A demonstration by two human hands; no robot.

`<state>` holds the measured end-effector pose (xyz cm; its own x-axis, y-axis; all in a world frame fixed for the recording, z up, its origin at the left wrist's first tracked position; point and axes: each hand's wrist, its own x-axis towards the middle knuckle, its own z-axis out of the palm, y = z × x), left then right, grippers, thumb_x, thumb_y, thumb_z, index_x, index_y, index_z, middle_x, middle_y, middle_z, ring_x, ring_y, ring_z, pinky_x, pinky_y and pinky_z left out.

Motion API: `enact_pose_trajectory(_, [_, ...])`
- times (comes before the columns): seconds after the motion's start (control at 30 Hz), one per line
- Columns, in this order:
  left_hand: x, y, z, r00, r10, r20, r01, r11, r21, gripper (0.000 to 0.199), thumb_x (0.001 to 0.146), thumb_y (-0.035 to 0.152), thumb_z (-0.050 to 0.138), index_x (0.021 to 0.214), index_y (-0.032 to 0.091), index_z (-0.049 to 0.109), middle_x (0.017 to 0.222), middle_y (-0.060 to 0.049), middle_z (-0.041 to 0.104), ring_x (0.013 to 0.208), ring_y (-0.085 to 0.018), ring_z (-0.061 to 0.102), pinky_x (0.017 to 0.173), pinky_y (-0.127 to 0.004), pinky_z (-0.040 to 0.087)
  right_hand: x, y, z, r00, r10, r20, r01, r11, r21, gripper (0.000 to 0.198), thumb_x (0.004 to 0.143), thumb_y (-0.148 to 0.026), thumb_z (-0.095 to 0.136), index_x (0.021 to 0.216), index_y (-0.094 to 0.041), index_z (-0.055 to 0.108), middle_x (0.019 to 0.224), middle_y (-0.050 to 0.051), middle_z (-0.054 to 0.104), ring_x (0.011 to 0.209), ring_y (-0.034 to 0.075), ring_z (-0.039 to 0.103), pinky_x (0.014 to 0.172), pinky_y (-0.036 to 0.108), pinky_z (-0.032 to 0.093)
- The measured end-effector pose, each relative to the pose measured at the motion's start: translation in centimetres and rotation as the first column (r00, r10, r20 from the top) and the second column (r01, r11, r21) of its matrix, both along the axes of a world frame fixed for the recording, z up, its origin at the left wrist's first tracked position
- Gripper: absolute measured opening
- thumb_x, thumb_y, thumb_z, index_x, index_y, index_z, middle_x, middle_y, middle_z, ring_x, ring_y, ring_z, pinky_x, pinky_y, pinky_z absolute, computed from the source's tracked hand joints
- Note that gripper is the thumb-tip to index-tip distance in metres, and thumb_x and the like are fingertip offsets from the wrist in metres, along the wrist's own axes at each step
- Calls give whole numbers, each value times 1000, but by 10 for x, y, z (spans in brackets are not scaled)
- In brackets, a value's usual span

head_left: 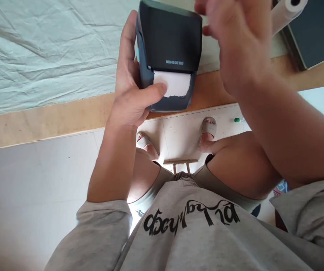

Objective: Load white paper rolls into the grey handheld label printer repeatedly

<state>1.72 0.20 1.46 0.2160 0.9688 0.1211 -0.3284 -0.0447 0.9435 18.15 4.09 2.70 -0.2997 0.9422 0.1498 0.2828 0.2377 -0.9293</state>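
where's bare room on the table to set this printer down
Free: the wide cloth left of the left hand, and the bare wood strip along its near edge. Crowded: right of the printer, where the right hand, paper roll and dark box sit.

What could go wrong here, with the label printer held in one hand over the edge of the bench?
The left hand alone grips the label printer, partly past the wooden edge; a slip might drop it to the floor near the feet. Its thumb lies on the white paper at the slot, whose edge already looks ragged, so the paper may tear or crease further. The raised right hand blocks part of the view and could knock the paper roll behind it.
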Motion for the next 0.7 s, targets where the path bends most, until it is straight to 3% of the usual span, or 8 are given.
enact_pose_trajectory(0.1, [-2, 1, -1, 991, -129, 47, 129, 992, 12, 60, 45, 31, 72, 97, 30, 43, 107, 5, 49, 101, -17, 52, 81, -26, 47, -4, -8, 0, 986, 140, 90, -146, 987, 65, 62, 71, -49, 40, 119, -10, 30, 112, -1, 39, 94, -6, 40, 87, 4, 40])
enact_pose_trajectory(0.13, [-2, 0, -1, 995, -74, 59, 75, 997, -7, 46, 57, 36, 64, 98, 29, 42, 105, 3, 51, 97, -16, 53, 77, -25, 46, -5, -8, -1, 975, 199, 99, -208, 975, 83, 66, 70, -49, 43, 120, -9, 27, 114, -1, 38, 96, -6, 40, 89, 4, 40])
enact_pose_trajectory(0.23, [1, -6, 2, 998, 45, 36, -42, 997, -64, 22, 71, 34, 52, 90, 23, 47, 83, -1, 54, 74, -10, 54, 62, -23, 42, -8, -5, -6, 944, 321, 77, -330, 931, 158, 72, 70, -47, 45, 121, -4, 18, 117, 2, 33, 104, -4, 38, 99, 5, 39])
enact_pose_trajectory(0.33, [3, -9, 4, 998, 62, -1, -62, 993, -101, 20, 72, 27, 50, 88, 17, 49, 78, -3, 52, 67, -10, 52, 57, -23, 40, -10, -1, -11, 925, 378, 50, -380, 903, 199, 69, 72, -45, 43, 118, -2, 16, 113, 3, 34, 101, -5, 38, 98, 7, 40])
enact_pose_trajectory(0.53, [3, -9, 3, 995, 37, 90, -26, 993, -115, 16, 74, 23, 46, 89, 18, 47, 79, -3, 49, 70, -10, 52, 62, -25, 37, -12, -1, -15, 935, 351, 48, -351, 898, 266, 70, 71, -40, 47, 121, -3, 14, 120, 3, 29, 111, -2, 35, 105, 8, 36])
enact_pose_trajectory(0.7, [5, -9, 9, 977, -1, 215, 29, 991, -130, 19, 79, 31, 34, 80, 20, 50, 78, -3, 51, 108, -17, 46, 89, -34, 40, -12, -4, -17, 952, 306, 34, -307, 935, 179, 72, 71, -46, 44, 123, -9, 10, 122, 0, 29, 112, -2, 35, 107, 10, 36])
